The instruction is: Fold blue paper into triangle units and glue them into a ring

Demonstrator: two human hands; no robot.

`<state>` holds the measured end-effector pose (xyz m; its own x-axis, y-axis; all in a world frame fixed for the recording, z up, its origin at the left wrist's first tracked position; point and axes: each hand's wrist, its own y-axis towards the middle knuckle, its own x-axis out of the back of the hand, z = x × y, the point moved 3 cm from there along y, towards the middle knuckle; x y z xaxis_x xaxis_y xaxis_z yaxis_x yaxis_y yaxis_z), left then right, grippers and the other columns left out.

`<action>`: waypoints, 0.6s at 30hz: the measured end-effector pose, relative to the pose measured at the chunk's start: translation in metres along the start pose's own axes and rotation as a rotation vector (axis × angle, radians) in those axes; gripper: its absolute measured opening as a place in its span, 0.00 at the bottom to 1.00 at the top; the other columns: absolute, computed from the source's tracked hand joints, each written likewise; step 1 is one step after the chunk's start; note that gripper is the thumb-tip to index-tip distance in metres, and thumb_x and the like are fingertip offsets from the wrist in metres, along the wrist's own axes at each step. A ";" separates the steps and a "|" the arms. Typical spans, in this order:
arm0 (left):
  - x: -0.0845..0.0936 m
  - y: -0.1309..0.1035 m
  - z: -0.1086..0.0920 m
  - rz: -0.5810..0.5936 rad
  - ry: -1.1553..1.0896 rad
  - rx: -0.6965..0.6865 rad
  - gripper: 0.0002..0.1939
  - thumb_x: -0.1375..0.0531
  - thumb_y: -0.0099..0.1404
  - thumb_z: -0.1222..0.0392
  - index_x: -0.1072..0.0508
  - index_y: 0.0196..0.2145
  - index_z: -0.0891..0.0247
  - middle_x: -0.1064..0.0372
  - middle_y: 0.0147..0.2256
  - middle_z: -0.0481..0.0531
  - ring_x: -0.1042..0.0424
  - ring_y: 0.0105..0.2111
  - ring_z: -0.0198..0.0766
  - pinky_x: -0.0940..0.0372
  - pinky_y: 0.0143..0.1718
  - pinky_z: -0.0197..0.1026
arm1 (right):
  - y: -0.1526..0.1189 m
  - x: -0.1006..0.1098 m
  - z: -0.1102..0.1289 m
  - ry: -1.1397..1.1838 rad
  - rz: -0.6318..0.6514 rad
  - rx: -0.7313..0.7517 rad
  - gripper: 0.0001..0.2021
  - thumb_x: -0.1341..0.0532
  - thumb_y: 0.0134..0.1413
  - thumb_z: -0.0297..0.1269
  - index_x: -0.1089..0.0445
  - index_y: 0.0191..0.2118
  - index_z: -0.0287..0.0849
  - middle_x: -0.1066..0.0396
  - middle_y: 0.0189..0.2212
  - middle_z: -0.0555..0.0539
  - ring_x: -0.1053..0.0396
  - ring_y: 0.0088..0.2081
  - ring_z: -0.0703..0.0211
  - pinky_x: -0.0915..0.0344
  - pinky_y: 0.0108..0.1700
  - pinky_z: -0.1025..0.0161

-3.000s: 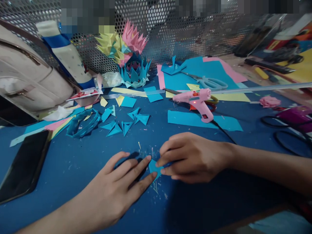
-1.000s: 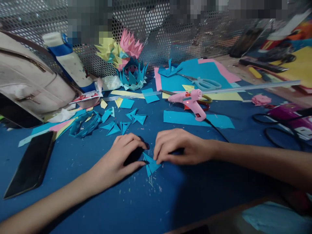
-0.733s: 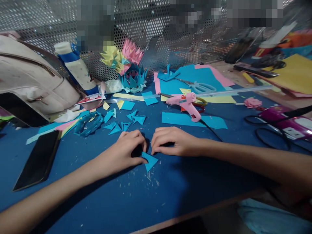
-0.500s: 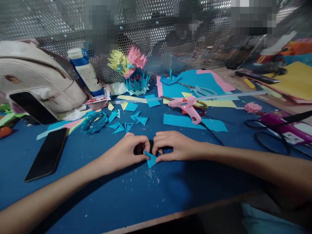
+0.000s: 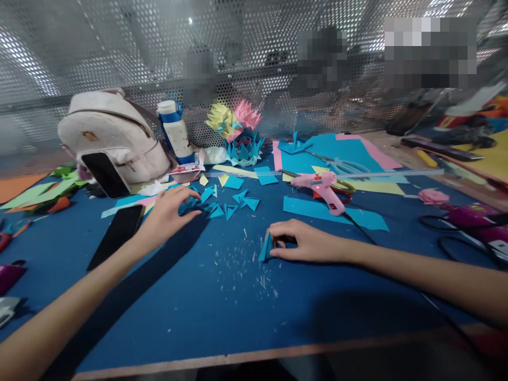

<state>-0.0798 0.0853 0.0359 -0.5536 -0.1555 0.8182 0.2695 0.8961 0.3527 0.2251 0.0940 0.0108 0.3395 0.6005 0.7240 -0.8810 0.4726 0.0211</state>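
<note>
1. With the folded blue piece as my clock's hub, I see the black phone [image 5: 114, 237] lying flat between eight and ten o'clock, partly behind the left forearm.
2. The left forearm slants in from the lower left, aimed at two o'clock, to the left hand [image 5: 163, 214]. Its thumb and index finger are spread in a curve, tips apart.
3. The blue paper ring [image 5: 186, 207] shows in that gap; from here I cannot tell whether the fingers touch it.
4. Toward ten-thirty I have a cluster of folded blue points [image 5: 230, 211] on the table [image 5: 190, 312], and near twelve, farther back, the paper flowers [image 5: 246, 147].
5. At the hub, the folded blue piece [image 5: 265, 247] stands on edge, pinched in the right hand [image 5: 298, 242] between thumb and curled fingers.
6. The right forearm enters from the right edge, low over the table, pointing just past nine.
7. Toward two o'clock I see the pink glue gun [image 5: 324, 189], nose leftward.
</note>
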 end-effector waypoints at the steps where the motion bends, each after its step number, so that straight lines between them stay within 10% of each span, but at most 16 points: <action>1: 0.005 -0.001 0.014 -0.011 0.018 0.022 0.13 0.36 0.64 0.53 0.27 0.44 0.60 0.28 0.46 0.55 0.31 0.47 0.48 0.40 0.52 0.53 | 0.000 0.001 0.001 -0.005 0.018 -0.009 0.11 0.39 0.61 0.41 0.31 0.31 0.39 0.35 0.27 0.51 0.36 0.28 0.65 0.44 0.31 0.68; 8: 0.000 -0.004 0.059 0.064 0.011 0.131 0.16 0.40 0.71 0.54 0.30 0.52 0.64 0.31 0.50 0.57 0.27 0.46 0.43 0.29 0.47 0.51 | 0.000 0.005 0.011 -0.015 0.069 -0.034 0.12 0.40 0.62 0.42 0.32 0.30 0.40 0.35 0.25 0.53 0.36 0.28 0.66 0.44 0.30 0.68; 18: 0.006 0.014 0.012 -0.089 -0.393 0.225 0.12 0.36 0.67 0.53 0.26 0.42 0.65 0.27 0.38 0.52 0.27 0.37 0.39 0.30 0.41 0.43 | -0.007 0.009 0.022 0.119 -0.001 -0.127 0.14 0.40 0.62 0.46 0.29 0.37 0.39 0.25 0.29 0.48 0.30 0.30 0.63 0.38 0.32 0.66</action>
<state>-0.0894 0.1020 0.0405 -0.8354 -0.1051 0.5395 0.0538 0.9612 0.2706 0.2269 0.0814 0.0324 0.3840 0.6685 0.6369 -0.8344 0.5467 -0.0708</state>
